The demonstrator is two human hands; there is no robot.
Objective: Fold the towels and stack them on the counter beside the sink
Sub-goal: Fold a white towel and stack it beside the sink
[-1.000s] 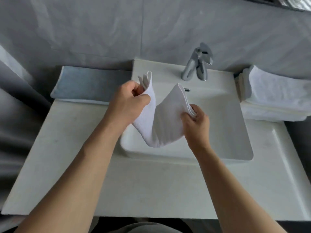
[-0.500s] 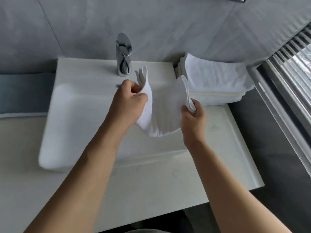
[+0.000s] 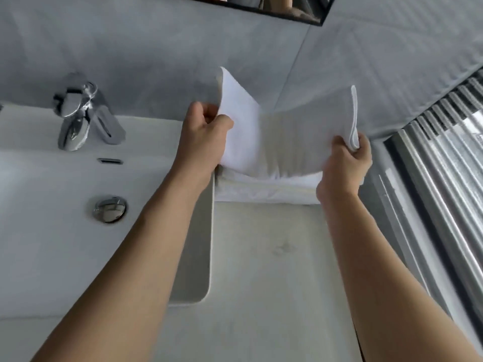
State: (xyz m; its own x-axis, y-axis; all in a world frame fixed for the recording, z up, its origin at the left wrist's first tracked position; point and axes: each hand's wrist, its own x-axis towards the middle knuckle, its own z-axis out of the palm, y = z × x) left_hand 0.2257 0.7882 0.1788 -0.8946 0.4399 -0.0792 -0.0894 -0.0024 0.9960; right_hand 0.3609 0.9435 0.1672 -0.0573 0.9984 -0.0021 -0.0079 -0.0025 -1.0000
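Two forearms reach forward over the counter (image 3: 261, 270). Left hand (image 3: 202, 141) and right hand (image 3: 345, 163) each pinch an end of the folded towel (image 3: 282, 142), which sags between them just above the towel stack (image 3: 261, 189) beside the sink (image 3: 52, 231).

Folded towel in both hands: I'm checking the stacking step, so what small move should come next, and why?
Probably lower the folded towel flat onto the towel stack. The left hand and right hand pinch its ends, it sags between them just above the stack, and the stack sits on the counter beside the sink.
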